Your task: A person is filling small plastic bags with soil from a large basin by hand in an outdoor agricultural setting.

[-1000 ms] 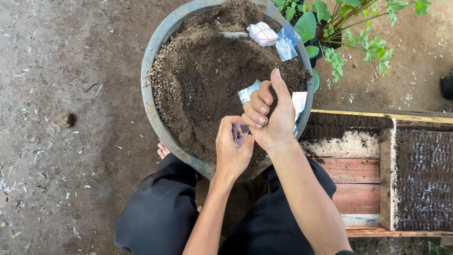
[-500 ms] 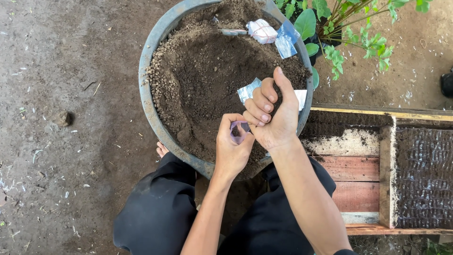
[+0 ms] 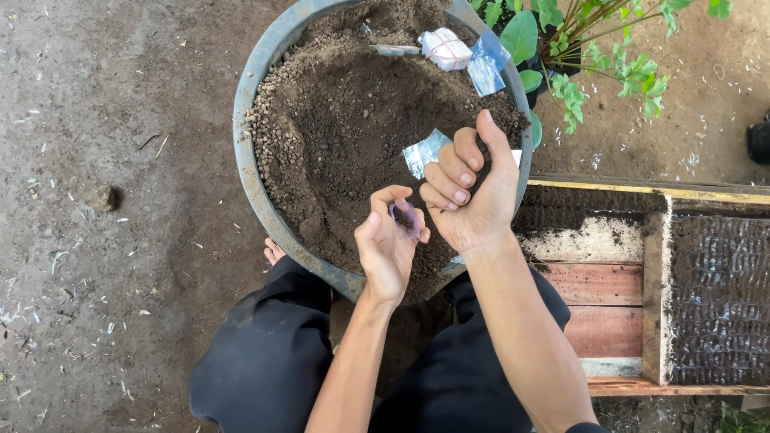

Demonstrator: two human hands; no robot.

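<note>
The person squats over a round grey tub [image 3: 255, 152] filled with dark soil [image 3: 353, 128], knees in black trousers [image 3: 265, 353] at its near rim.

The left hand [image 3: 387, 244] is raised over the tub's near part, its thumb and forefinger pinched together on a small clear bag [image 3: 405, 218], purplish, with a little dark soil in it. The grip is clamped on the bag's edge; the other fingers curl loosely beneath.

The right hand [image 3: 469, 196] sits just right of the left, nearly touching it, palm turned inward and the fingers curled into a loose fist, thumb pointing to the far side. Whether it encloses anything I cannot tell; the fist hides its inside. A silvery foil scrap [image 3: 423, 152] shows just behind its knuckles, lying on the soil, and I cannot tell whether the fingers touch it.

On the far side of the tub, on the soil, lie a white bundle [image 3: 443, 48] and a bluish clear packet [image 3: 488, 64], side by side, with a metal trowel [image 3: 395, 50] just left of them, partly sunk in.

Beyond the tub's far right rim stands a leafy green plant [image 3: 577, 48]. To the right lies a wooden tray [image 3: 618, 313] with reddish boards, holding rows of small dark filled bags [image 3: 718, 297]. The ground [image 3: 96, 240] to the left is bare packed dirt with scattered bits.
</note>
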